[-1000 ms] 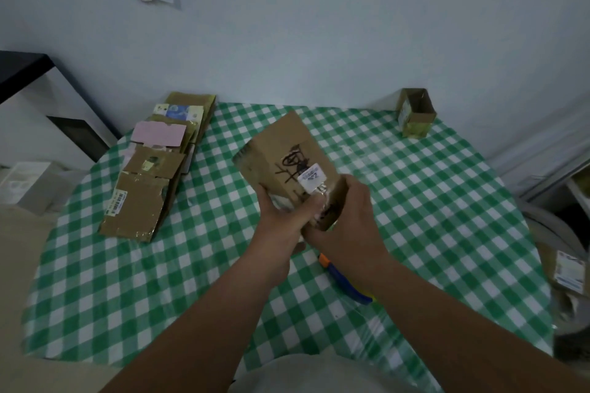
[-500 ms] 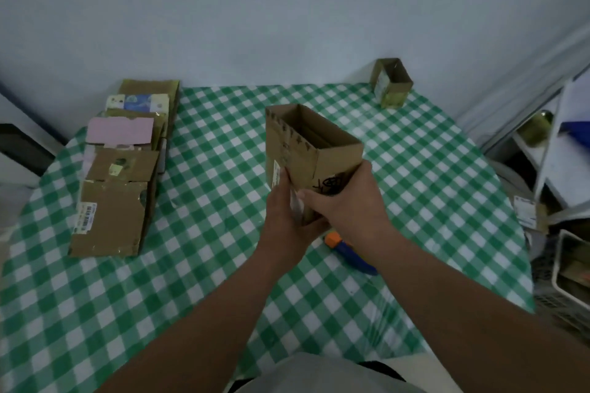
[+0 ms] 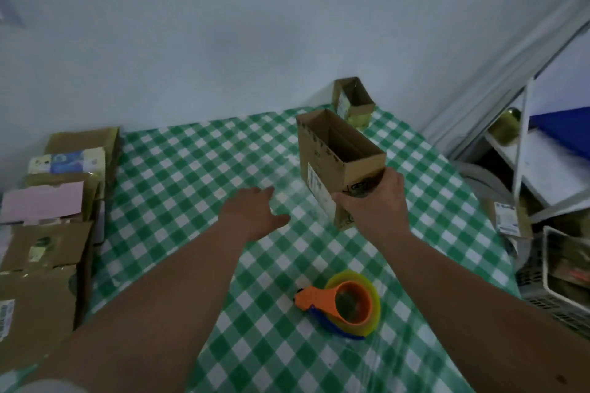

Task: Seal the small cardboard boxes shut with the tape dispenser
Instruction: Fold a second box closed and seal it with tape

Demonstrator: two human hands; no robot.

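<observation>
While the right hand (image 3: 376, 201) grips the near end of an open-topped brown cardboard box (image 3: 335, 159) standing upright on the green-and-white checked tablecloth (image 3: 191, 169), the left hand (image 3: 252, 214) hovers just left of it with fingers spread and relaxed, holding nothing. An orange, yellow and blue tape dispenser (image 3: 343, 303) lies on the cloth nearer the person, between the forearms. Flattened cardboard boxes (image 3: 54, 233) are stacked along the left edge, and another small open box (image 3: 352, 102) sits at the far edge by the wall.
</observation>
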